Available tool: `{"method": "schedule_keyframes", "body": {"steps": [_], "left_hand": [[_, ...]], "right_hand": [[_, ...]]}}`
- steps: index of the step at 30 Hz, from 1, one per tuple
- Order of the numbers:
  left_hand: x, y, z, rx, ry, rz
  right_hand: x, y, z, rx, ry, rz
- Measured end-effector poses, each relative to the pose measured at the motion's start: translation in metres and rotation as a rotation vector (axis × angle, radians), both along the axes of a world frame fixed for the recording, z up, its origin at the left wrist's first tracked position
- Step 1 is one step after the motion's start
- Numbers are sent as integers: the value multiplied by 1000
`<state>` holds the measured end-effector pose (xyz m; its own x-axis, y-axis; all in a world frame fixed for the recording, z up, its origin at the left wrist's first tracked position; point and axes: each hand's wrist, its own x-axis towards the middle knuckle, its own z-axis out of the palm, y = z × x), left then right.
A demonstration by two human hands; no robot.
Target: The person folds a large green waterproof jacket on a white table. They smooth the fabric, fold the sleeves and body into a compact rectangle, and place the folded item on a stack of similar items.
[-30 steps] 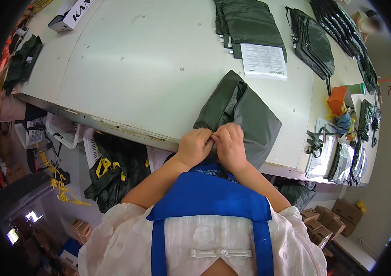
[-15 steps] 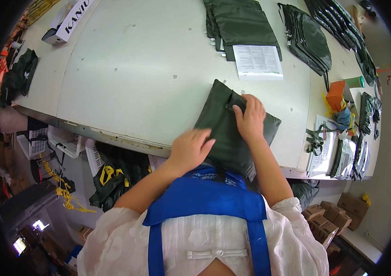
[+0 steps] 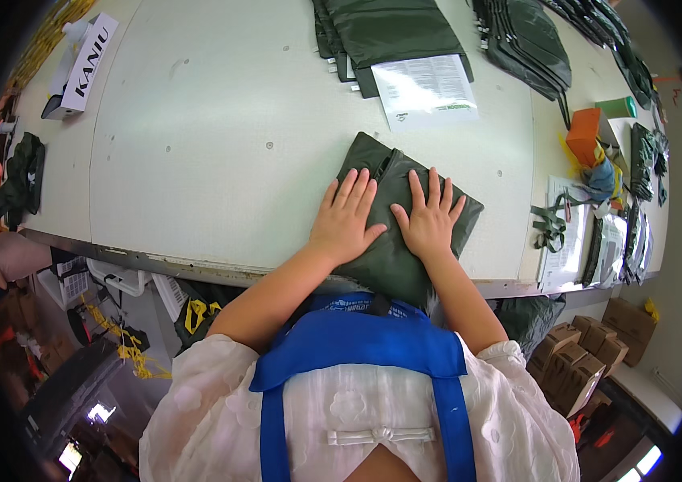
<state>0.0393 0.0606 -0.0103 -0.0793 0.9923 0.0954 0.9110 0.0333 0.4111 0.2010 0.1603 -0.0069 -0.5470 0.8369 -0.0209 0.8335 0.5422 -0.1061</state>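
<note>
- Dark green bag (image 3: pixel 393 261): lies at the near edge of the tabletop (image 3: pixel 196 177), its lower corner overhanging.
- Left hand (image 3: pixel 345 218): flat on the bag, fingers apart.
- Right hand (image 3: pixel 429 221): also flat on it, fingers spread.

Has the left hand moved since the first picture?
Yes: the left hand has moved forward, farther in from the table edge.

Dark green pouch (image 3: pixel 393 261) laid flat, skewed, on worktop (image 3: pixel 188 185); slit seen toward far side, near corner hung past edge.
</note>
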Motion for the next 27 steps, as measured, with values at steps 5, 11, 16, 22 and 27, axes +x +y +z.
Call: {"method": "schedule_keyframes", "body": {"steps": [5,11,16,22,27], "left_hand": [[-27,-3,-20,-9,-677,481],[-1,-8,87,-468,-1562,176],[80,3,142,-298,-1255,-752],[137,4,151,-553,-1177,-844],[141,28,109,-661,-1143,-532]], "right_hand": [[9,-7,8,53,161,-35],[20,-82,60,-522,767,-262],[97,-104,185,-558,1164,-582],[296,-90,188,-473,1429,-961],[490,-31,170,-141,1665,-889]]}}
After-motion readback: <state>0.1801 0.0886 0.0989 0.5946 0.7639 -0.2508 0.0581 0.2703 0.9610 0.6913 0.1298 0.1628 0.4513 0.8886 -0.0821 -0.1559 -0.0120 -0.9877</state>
